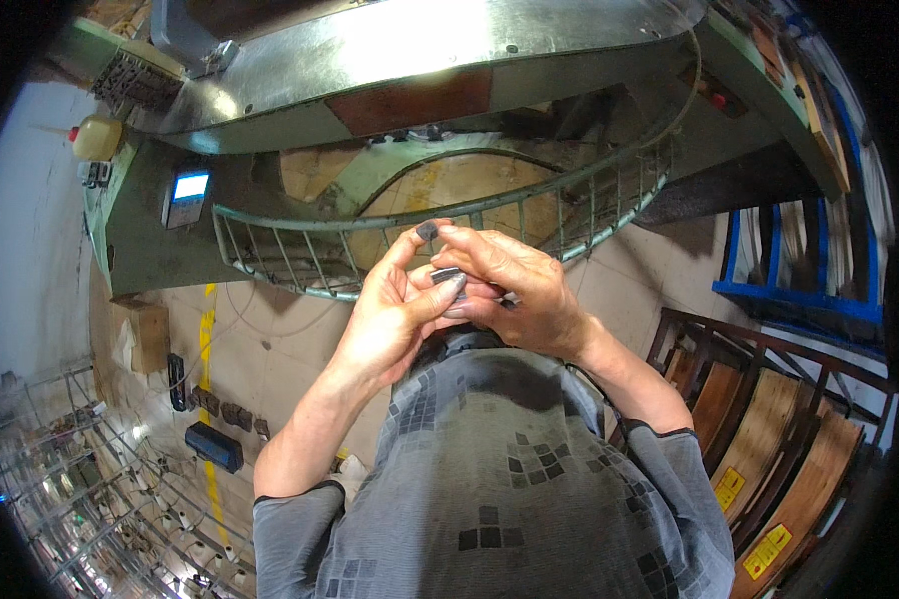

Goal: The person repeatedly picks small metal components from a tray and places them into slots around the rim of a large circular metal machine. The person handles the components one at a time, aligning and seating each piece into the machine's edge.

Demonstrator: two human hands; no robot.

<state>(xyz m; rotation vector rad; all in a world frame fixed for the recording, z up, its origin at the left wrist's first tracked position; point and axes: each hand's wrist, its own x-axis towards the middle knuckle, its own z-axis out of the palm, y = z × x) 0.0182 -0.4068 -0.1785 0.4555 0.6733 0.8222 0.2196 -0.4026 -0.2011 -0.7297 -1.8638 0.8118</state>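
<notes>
My left hand [390, 311] and my right hand [519, 285] meet in front of my chest, fingers bent and touching. A small dark piece with a shiny edge [447, 275] lies under my left thumb, against the fingers. At the tip of my left index finger is a dark round patch [427, 231]; whether it is a loose piece or a finger covering, I cannot tell. My right index finger touches beside it. The right thumb presses on the fingers below, and what it grips is hidden.
A curved green metal rail [390, 222] runs just beyond my hands, below a large machine with a shiny metal top [390, 45]. A lit screen [191, 186] is mounted at left. Wooden boards [759, 424] stand in a rack at right, near blue shelving [799, 295]. Wire racks [100, 499] stand at lower left.
</notes>
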